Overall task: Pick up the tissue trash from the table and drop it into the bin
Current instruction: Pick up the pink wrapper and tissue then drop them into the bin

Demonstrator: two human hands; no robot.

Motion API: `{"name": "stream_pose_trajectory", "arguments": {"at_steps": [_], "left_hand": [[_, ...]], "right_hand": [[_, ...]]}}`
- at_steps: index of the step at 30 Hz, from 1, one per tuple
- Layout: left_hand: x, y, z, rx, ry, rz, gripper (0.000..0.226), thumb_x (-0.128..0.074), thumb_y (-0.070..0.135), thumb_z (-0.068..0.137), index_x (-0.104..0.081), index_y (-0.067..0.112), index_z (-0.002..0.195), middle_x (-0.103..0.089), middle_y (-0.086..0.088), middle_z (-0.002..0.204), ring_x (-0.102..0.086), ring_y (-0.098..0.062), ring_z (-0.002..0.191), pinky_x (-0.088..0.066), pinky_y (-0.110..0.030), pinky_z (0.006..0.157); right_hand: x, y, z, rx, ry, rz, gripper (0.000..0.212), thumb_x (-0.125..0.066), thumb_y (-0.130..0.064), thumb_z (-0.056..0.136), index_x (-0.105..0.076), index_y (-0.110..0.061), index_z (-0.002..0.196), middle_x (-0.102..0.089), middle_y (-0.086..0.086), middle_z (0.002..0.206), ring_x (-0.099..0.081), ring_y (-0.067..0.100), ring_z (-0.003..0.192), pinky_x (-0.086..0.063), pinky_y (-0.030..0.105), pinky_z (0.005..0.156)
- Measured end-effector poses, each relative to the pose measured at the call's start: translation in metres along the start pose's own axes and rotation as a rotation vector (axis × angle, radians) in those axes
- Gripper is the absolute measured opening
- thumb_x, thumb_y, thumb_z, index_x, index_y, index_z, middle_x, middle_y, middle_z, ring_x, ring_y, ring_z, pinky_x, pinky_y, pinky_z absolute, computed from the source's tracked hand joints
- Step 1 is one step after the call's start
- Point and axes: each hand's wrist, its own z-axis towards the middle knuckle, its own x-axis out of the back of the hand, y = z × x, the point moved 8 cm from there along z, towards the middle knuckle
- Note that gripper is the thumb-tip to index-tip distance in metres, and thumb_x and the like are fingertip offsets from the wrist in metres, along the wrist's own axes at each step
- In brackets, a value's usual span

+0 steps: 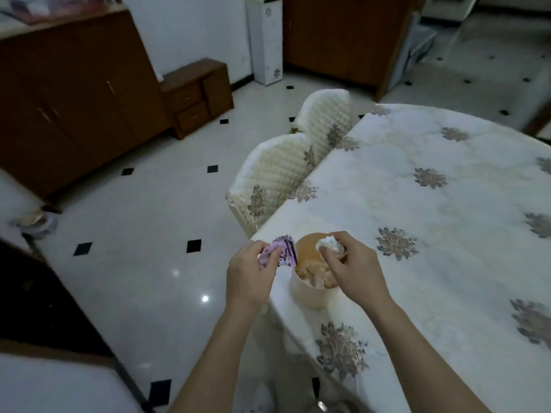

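Over the mouth of the small cream bin (310, 296) at the bench (387, 174) corner, the right hand (354, 269) pinches a crumpled white tissue (328, 245) in its fingers, wad just above the rim. Left hand (249, 275) just beside the bin, fingers pinching a purple patterned wrapper (281, 254). More crumpled paper lies inside the bin.

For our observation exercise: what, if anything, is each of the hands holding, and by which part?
The left hand pinches a purple wrapper by its left edge; the right hand pinches a crumpled tissue by its underside.
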Motion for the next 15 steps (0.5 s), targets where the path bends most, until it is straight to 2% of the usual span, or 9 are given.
{"name": "stream_pose_trajectory", "arguments": {"at_steps": [3,8,12,15], "left_hand": [[-0.015,0.015,0.018,-0.14,-0.069,0.117,0.026,-0.066,0.035,0.091,-0.057,0.019,0.071,-0.046,0.007,0.063,-0.046,-0.015,0.06,-0.034,-0.029,0.055],[-0.036,0.03,0.035,-0.287,-0.179,0.127,0.029,-0.063,0.031,0.092,-0.047,0.023,0.07,-0.043,0.008,0.067,-0.039,-0.012,0.061,-0.024,-0.026,0.056],[-0.05,0.045,0.041,-0.545,-0.222,0.293,0.023,-0.064,0.028,0.091,-0.055,0.013,0.075,-0.05,0.001,0.073,-0.047,-0.021,0.061,-0.038,-0.035,0.048],[-0.062,0.05,0.047,-0.645,-0.272,0.371,0.021,-0.068,0.025,0.087,-0.057,0.011,0.076,-0.051,-0.001,0.074,-0.048,-0.023,0.061,-0.041,-0.036,0.043]], "right_hand": [[0.009,0.004,-0.001,-0.054,0.061,-0.047,0.01,-0.058,-0.044,0.091,-0.059,-0.038,0.099,-0.064,-0.012,0.081,-0.062,0.011,0.07,-0.051,0.036,0.064],[0.02,0.007,-0.007,-0.113,0.13,-0.142,0.013,-0.055,-0.044,0.092,-0.06,-0.034,0.1,-0.065,-0.009,0.089,-0.062,0.017,0.075,-0.05,0.036,0.064],[0.016,0.0,-0.006,-0.083,0.114,-0.378,0.02,-0.05,-0.043,0.094,-0.057,-0.03,0.109,-0.06,-0.009,0.096,-0.06,0.021,0.082,-0.049,0.035,0.062],[0.011,-0.008,-0.001,-0.018,0.093,-0.544,0.023,-0.047,-0.041,0.095,-0.055,-0.027,0.112,-0.058,-0.006,0.097,-0.062,0.024,0.08,-0.049,0.034,0.057]]}}
